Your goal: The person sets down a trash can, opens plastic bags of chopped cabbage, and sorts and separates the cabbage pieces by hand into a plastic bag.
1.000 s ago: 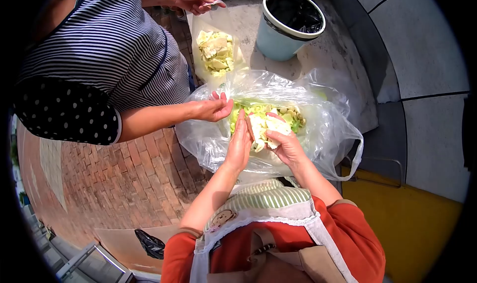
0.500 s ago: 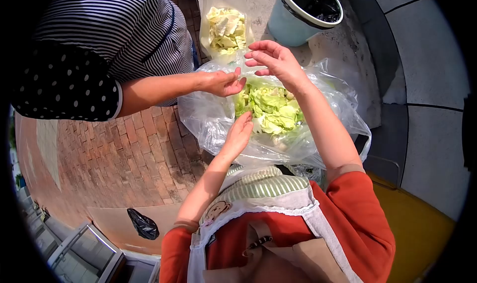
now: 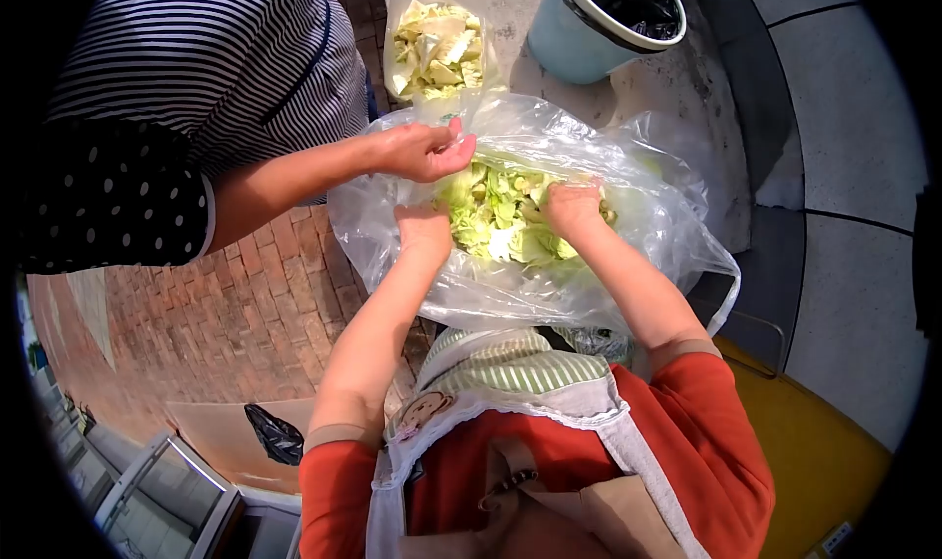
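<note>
Pale green, torn cabbage leaves [image 3: 500, 220] lie in a large clear plastic bag [image 3: 491, 299] spread open in front of me. My left hand [image 3: 424, 230] reaches down at the left edge of the leaves, its fingers mostly hidden. On the right side of the pile, my right hand [image 3: 575, 208] has its fingers curled into the leaves, with the fingertips out of sight. Another person's hand [image 3: 427, 153] hovers just above the bag's far left part, its fingers partly bent.
Beyond the bag stands a smaller clear bag of yellowish chopped leaves [image 3: 439, 49]. A light blue bucket [image 3: 569, 44] with a black liner is at the back right. The other person in a striped apron [image 3: 226, 49] stands at the left, on brick paving [image 3: 226, 294].
Both my hands have come down into the bag from above it; the left moved leftward and the right nearer to me. The other person's hand shifted slightly left.
</note>
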Demonstrator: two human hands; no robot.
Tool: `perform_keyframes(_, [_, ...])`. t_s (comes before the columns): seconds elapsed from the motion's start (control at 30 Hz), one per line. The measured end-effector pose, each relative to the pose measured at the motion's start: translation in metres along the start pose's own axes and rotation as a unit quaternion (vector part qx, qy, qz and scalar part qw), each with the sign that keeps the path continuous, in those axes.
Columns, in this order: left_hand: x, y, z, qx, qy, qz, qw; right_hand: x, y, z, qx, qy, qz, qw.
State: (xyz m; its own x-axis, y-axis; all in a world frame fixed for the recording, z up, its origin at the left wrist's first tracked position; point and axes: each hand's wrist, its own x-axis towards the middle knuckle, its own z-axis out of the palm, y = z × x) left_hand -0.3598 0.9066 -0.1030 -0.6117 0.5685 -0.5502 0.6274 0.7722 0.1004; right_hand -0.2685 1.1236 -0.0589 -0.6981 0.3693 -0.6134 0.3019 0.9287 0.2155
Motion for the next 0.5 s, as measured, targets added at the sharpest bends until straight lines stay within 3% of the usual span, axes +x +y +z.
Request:
perform_keyframes(0.07, [-0.011, -0.002, -0.001, 0.006, 0.107, 0.085, 0.991, 0.017, -0.01, -0.001, 0.018, 0.102, -0.049, 0.993])
perform_keyframes(0.1, [-0.011, 0.003, 0.003, 0.008, 0.12, 0.115, 0.986, 0.021, -0.021, 0.011, 0.096, 0.222, -0.109, 0.964])
perform_keyframes(0.13, [-0.012, 0.01, -0.009, -0.015, 0.112, 0.149, 0.982, 0.033, -0.03, 0.006, 0.152, 0.238, -0.216, 0.935])
perform_keyframes(0.2, [-0.001, 0.019, -0.01, 0.015, 0.074, 0.24, 0.968, 0.049, -0.055, 0.016, 0.171, 0.204, -0.284, 0.921])
perform_keyframes(0.23, [0.003, 0.017, 0.005, 0.012, 0.07, 0.238, 0.969, 0.047, -0.06, 0.027, 0.172, 0.2, -0.287, 0.921])
perform_keyframes(0.3, [0.01, 0.015, 0.018, 0.001, 0.178, 0.169, 0.97, 0.044, -0.062, 0.039, 0.147, 0.2, -0.107, 0.963])
perform_keyframes(0.33, [0.01, 0.014, 0.013, -0.003, 0.177, 0.168, 0.97, 0.042, -0.058, 0.041, 0.144, 0.197, -0.107, 0.964])
perform_keyframes(0.43, [0.012, 0.007, -0.009, 0.087, 0.024, 0.046, 0.995, 0.038, -0.051, 0.034, 0.12, 0.132, -0.086, 0.98])
perform_keyframes(0.5, [0.025, -0.009, 0.021, 0.043, 0.057, 0.027, 0.997, 0.047, -0.057, 0.03, 0.138, 0.151, -0.097, 0.974])
